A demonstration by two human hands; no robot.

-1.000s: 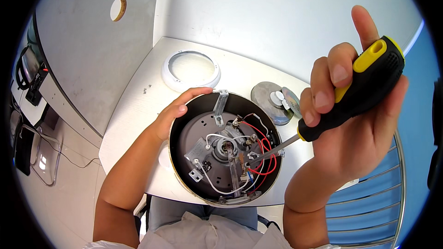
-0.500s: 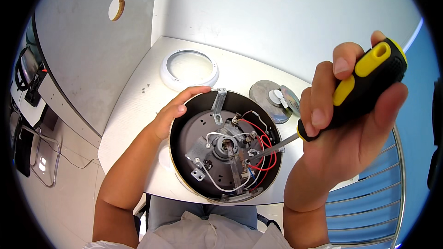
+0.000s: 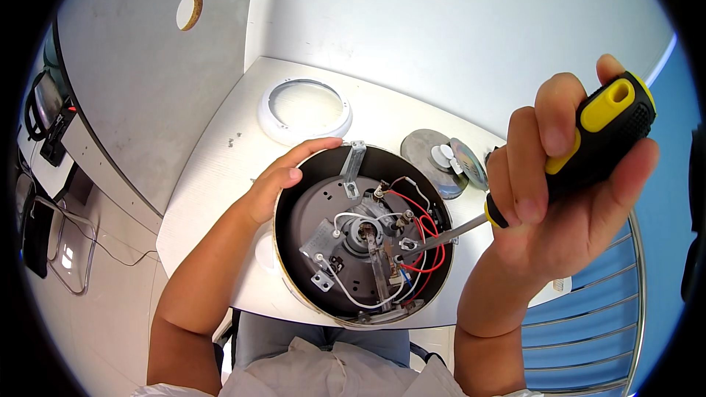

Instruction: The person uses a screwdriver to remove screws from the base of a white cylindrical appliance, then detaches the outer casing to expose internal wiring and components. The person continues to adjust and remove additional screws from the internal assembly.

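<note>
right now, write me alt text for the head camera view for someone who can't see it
A person's right hand points a black-and-yellow screwdriver into an open, round, dark-walled housing strung with red and white wires, while the left hand holds it. Behind it, a white ring lies on a white table.

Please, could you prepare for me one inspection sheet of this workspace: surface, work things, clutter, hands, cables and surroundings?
Surface: white table, round housing standing near its front edge.
Work things: round housing open at top, inner parts exposed; black-and-yellow screwdriver, its shaft reaching down among them.
Clutter: white ring, grey disc, shiny disc, small bits at left.
Left hand: fingers at the housing's rim.
Right hand: fingers around the screwdriver's handle.
Cables: red and white wires inside the housing; thin dark cable on the floor, left.
Surroundings: grey partition left, white wall behind, metal-barred frame right.
</note>
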